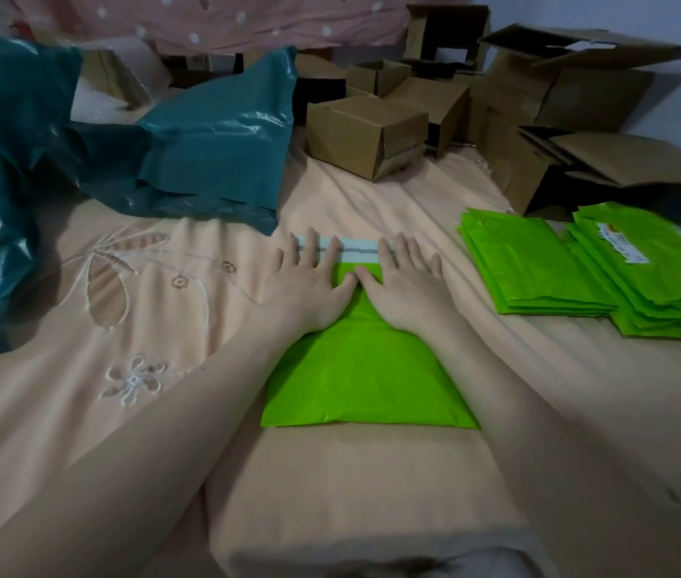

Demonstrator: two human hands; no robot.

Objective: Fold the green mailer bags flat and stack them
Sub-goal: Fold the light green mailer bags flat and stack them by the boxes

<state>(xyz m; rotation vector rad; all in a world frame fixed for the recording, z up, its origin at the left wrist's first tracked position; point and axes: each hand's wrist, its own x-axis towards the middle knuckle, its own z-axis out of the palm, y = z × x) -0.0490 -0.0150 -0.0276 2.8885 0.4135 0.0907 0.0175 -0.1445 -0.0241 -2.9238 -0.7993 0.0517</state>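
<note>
A bright green mailer bag (368, 377) lies flat on the peach bedsheet in front of me, its pale adhesive strip (355, 248) at the far end. My left hand (309, 277) and my right hand (405, 281) press flat on the bag's far half, fingers straight and spread, fingertips reaching the strip. The thumbs nearly meet in the middle. To the right lie two stacks of flat green mailer bags (530, 264), the nearer-right stack (664, 277) partly overlapping the other and carrying a label on top.
Large dark teal plastic bags (205, 156) are heaped at the left and back left. Several brown cardboard boxes (368, 135) crowd the back and right. A pink dotted cloth (213, 22) hangs behind. The embroidered sheet (130, 310) covers the bed.
</note>
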